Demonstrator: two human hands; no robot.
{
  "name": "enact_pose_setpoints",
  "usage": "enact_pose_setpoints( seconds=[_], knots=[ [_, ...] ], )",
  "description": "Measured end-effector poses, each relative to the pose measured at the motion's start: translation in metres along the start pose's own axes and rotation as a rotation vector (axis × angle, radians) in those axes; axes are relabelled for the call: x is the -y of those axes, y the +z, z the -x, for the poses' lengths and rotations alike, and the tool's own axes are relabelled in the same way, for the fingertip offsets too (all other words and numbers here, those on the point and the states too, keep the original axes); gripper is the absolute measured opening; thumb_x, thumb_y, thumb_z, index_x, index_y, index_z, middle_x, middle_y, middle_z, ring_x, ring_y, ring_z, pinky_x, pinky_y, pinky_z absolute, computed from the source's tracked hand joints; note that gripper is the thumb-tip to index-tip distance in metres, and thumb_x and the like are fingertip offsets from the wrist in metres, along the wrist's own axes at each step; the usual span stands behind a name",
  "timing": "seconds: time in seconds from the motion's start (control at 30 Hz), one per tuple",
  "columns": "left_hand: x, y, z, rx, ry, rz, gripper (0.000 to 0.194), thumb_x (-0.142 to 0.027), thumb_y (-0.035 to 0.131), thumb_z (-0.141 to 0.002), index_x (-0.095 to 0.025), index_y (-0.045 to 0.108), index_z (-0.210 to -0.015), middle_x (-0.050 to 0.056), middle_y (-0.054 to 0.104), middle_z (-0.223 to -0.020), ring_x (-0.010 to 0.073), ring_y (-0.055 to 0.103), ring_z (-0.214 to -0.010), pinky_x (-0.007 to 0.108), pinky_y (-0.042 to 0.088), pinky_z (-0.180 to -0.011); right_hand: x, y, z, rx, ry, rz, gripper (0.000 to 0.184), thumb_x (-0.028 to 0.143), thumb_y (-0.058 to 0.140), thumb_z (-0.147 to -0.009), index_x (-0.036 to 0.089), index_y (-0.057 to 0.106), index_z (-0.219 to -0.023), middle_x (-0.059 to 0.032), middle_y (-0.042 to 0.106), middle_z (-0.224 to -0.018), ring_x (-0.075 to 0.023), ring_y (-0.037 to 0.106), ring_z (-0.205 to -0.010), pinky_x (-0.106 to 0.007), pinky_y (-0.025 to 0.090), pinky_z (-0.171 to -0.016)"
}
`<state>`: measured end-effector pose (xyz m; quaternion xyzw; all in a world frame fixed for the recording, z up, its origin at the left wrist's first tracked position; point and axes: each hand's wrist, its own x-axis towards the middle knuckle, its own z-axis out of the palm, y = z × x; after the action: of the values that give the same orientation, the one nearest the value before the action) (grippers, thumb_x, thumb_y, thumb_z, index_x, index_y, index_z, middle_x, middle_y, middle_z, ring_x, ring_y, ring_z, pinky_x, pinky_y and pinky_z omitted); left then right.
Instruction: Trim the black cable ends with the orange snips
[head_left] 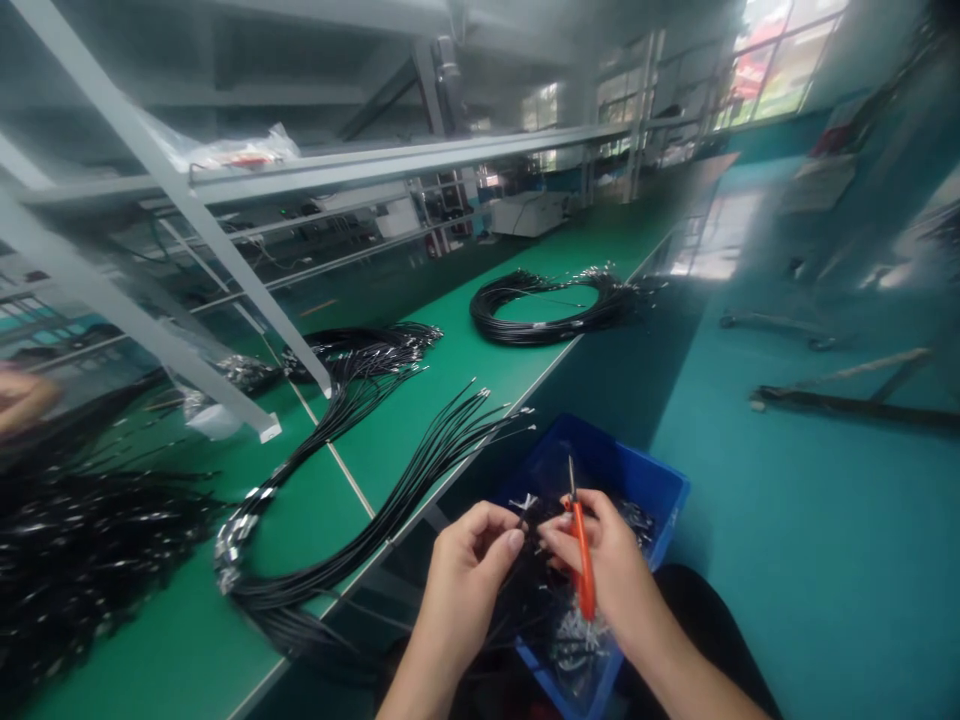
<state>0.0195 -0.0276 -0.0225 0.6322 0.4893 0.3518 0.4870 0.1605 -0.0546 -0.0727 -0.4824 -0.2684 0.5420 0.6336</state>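
Note:
My left hand [476,560] pinches a thin black cable [523,522] between thumb and fingertips, and a whitish end piece shows just above them. In my right hand [607,560] are orange-handled snips [583,565], their narrow metal tip pointing up and away. The right thumb and fingertips come together close to the cable end; whether they touch it I cannot tell. Both hands are above a blue bin [667,490] holding small loose pieces. To the left, a bundle of black cables [330,565] curves across the green bench [409,385].
Farther along the bench lies a coiled cable bundle [540,325], with another bundle [360,350] by the shelf leg. A blurred cable heap [97,560] is at left, near another person's hand [26,398]. Metal shelf posts [255,300] rise from the bench. A wheeled stand [847,395] is right.

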Motion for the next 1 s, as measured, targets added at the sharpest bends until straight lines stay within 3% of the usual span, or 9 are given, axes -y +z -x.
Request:
enact_pose_setpoints(
  seconds=[0.13,0.3,0.47,0.6,0.67,0.83,1.0],
  knots=[
    [0.002,-0.001,0.002,0.073,-0.041,0.119,0.016,-0.029,0.061,-0.079,-0.014,0.06,-0.075,-0.005,0.046,-0.058,0.0077,0.036,-0.05,0.018,0.028,-0.046,0.009,0.002,0.006,-0.101,-0.114,0.097,0.047,0.026,0.08,-0.062,0.026,0.048,-0.096,-0.0027,0.066,-0.095,-0.0185,0.059,-0.079,-0.033,0.046,-0.077],
    [0.002,0.003,0.007,0.094,-0.008,0.122,0.016,-0.028,0.062,-0.079,-0.014,0.06,-0.072,-0.005,0.044,-0.055,0.0073,0.034,-0.049,0.019,0.026,-0.047,0.025,0.018,0.015,-0.048,-0.178,0.047,0.047,0.027,0.079,-0.061,0.027,0.047,-0.097,-0.0022,0.067,-0.095,-0.0149,0.058,-0.066,-0.03,0.049,-0.067],
    [0.002,0.001,0.009,0.091,-0.035,0.162,0.017,-0.029,0.062,-0.078,-0.014,0.058,-0.071,-0.005,0.043,-0.057,0.0071,0.032,-0.05,0.019,0.025,-0.048,0.033,0.021,0.031,-0.165,-0.262,0.142,0.043,0.029,0.078,-0.062,0.027,0.05,-0.094,-0.0062,0.07,-0.096,-0.0236,0.064,-0.088,-0.033,0.052,-0.073],
    [0.002,-0.003,0.01,0.096,-0.05,0.217,0.017,-0.03,0.063,-0.078,-0.014,0.059,-0.074,-0.004,0.046,-0.06,0.0075,0.033,-0.052,0.019,0.026,-0.048,0.042,0.021,0.042,-0.177,-0.306,0.192,0.038,0.028,0.074,-0.067,0.027,0.05,-0.096,-0.0085,0.068,-0.105,-0.0254,0.061,-0.097,-0.034,0.052,-0.073],
    [0.0,-0.003,0.012,0.094,-0.05,0.234,0.017,-0.03,0.063,-0.077,-0.014,0.06,-0.074,-0.004,0.047,-0.06,0.0077,0.034,-0.053,0.019,0.028,-0.049,0.044,0.023,0.04,-0.13,-0.272,0.164,0.038,0.027,0.074,-0.067,0.027,0.049,-0.096,-0.0068,0.068,-0.102,-0.0235,0.062,-0.095,-0.032,0.051,-0.074],
    [-0.005,-0.001,0.016,0.118,-0.03,0.282,0.016,-0.028,0.065,-0.077,-0.013,0.061,-0.072,-0.002,0.053,-0.061,0.0074,0.036,-0.053,0.018,0.029,-0.05,0.043,0.032,0.027,-0.014,-0.149,-0.004,0.042,0.023,0.077,-0.064,0.027,0.048,-0.094,0.0021,0.066,-0.085,-0.0129,0.059,-0.067,-0.025,0.05,-0.065],
    [-0.005,0.0,0.018,0.131,-0.04,0.331,0.015,-0.027,0.065,-0.077,-0.014,0.06,-0.073,0.0,0.058,-0.068,0.0082,0.039,-0.055,0.018,0.03,-0.049,0.043,0.033,0.026,0.094,-0.042,-0.242,0.034,0.014,0.07,-0.07,0.024,0.047,-0.094,0.0052,0.062,-0.071,-0.0101,0.056,-0.059,-0.02,0.046,-0.057]
  ],
)
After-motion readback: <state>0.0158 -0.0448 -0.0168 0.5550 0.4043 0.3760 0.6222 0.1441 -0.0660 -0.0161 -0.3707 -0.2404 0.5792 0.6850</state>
